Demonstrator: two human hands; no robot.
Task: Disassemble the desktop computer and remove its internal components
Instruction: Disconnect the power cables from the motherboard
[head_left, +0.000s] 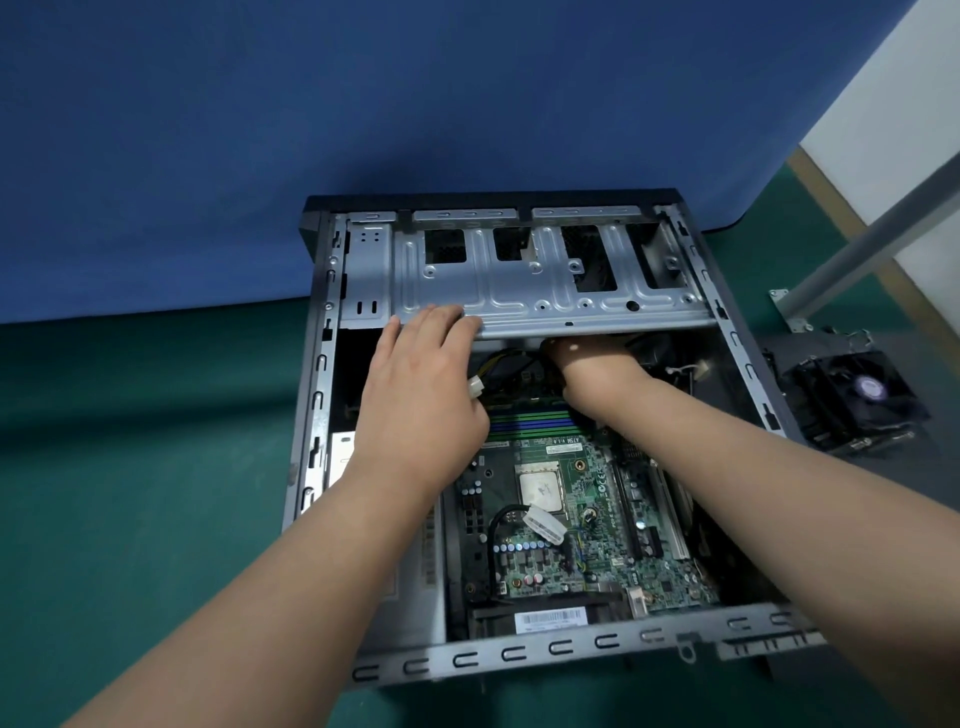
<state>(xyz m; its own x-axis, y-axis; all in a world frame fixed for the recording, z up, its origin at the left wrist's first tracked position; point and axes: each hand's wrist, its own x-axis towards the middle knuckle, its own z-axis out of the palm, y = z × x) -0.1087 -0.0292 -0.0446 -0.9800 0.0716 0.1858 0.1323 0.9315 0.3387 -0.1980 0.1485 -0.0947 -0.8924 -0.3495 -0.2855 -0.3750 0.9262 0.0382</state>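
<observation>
Nearest me runs the case's (519, 654) near rail, grey metal with a row of slots; the case lies open on its side on the green surface (130, 441), and my two bare forearms cross that rail into it. Just past the rail sits a barcode label (550, 619) on a black part; beyond it the green motherboard (587, 525) lies flat in the case, with the bare CPU (540, 488) near its middle and a white plug (545, 526) on a black cable resting just beside the CPU. Further in, blue and green RAM slots (535, 422) run across the board.

My left hand (421, 395) reaches over the board's left part; its fingers (441, 317) are fairly straight and lie on the front lip of the drive cage (545, 291), and I see no curl around anything. A small white connector (474, 387) shows right at that hand's edge; I cannot tell if it is touched. My right hand (592, 364) goes under the cage's lip among black and yellow cables (511, 366); its fingers are hidden there, so I cannot tell whether they grip anything.

The cage spans the far part of the case, silver, with cut-outs. To the right, apart from the case, a black cooler fan (857, 400) sits on the surface; behind all of it hangs a blue backdrop (363, 104).
</observation>
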